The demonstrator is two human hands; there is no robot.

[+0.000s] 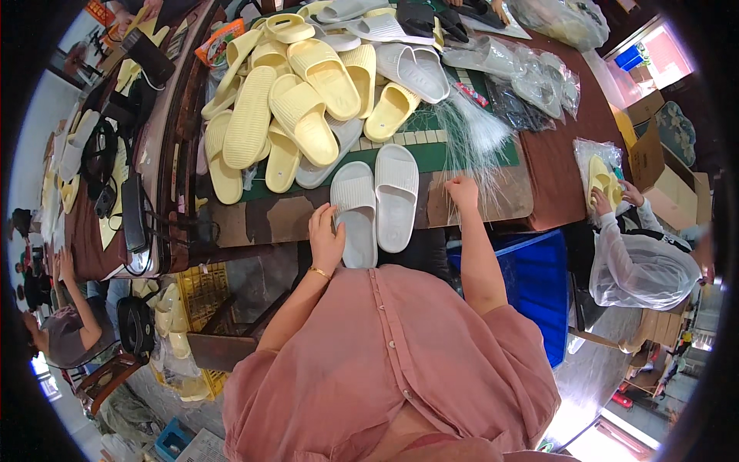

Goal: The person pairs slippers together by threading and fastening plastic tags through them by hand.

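Note:
Two pale grey slide slippers lie side by side at the table's near edge, toes pointing away from me. At the outer side of the left grey slipper (pixel 358 231), my left hand (pixel 326 237) is closed around the edge by the strap. The right grey slipper (pixel 396 212) lies untouched beside it. My right hand (pixel 463 192) is closed to the right of the pair, at the lower ends of a bundle of thin clear plastic strands (pixel 481 127). Whatever its fingers pinch is too small to make out.
A heap of pale yellow slippers (pixel 304 100) with some grey ones covers the table beyond. Bagged slippers (pixel 531 73) lie at the far right. A blue bin (pixel 531 285) stands below the edge. Another person (pixel 643 262) at right handles yellow slippers (pixel 602 183).

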